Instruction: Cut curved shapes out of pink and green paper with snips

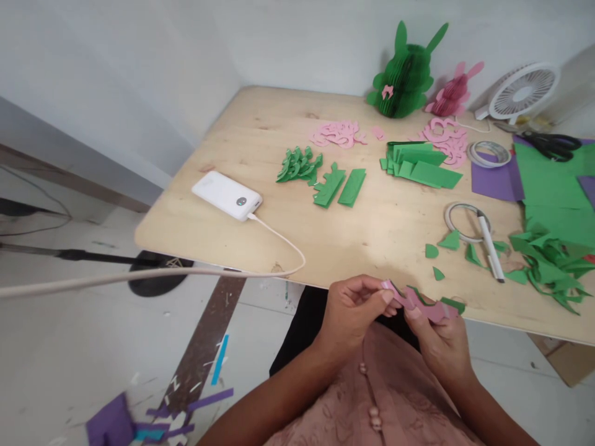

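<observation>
Both hands are at the table's front edge, near my body. My left hand (356, 310) pinches the left end of a wavy pink paper piece (424, 306). My right hand (439, 341) holds the same piece farther right, thumb on top. Green paper (453, 304) shows behind the pink piece, at its upper edge and right end. Small green scraps (432, 251) lie on the table just beyond my right hand. A pen (491, 248) rests across a roll of tape (458, 224) to the right.
On the wooden table (260, 248) are a white power bank (223, 195) with a cable, folded green strips (352, 188), pink cut-outs (337, 133) and black-handled pliers (551, 145). Green and pink paper figures (404, 80) and a white fan (523, 93) stand at the back.
</observation>
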`<state>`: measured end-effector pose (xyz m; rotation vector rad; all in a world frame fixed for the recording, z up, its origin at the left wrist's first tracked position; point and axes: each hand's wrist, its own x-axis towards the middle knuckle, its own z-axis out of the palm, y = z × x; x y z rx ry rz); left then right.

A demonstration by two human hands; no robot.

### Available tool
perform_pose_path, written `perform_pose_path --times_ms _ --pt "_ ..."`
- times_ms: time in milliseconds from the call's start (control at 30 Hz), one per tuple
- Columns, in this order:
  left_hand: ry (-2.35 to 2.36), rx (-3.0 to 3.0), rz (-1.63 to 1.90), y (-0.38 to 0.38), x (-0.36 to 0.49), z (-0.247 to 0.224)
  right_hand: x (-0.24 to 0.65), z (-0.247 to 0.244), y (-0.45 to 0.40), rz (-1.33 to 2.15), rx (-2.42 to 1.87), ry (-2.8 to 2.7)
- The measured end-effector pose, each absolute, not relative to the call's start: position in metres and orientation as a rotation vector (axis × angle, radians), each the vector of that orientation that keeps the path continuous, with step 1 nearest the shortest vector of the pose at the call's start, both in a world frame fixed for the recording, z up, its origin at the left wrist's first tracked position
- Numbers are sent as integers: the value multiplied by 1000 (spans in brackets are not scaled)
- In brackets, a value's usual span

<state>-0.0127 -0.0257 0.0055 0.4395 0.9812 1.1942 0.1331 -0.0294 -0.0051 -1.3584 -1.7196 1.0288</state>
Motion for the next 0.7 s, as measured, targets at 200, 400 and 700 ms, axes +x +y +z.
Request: perform_pose_path --times_ms 200,400,700 --pt "940 422 1206 -26 -12 5 132 -7 -31 1032 -1357 -1678" --pt "943 428 1203 -25 -13 4 133 -12 -34 1025 -1392 -1647" --pt "954 406 1194 -25 -11 6 132 -14 -36 985 -1436 -1605"
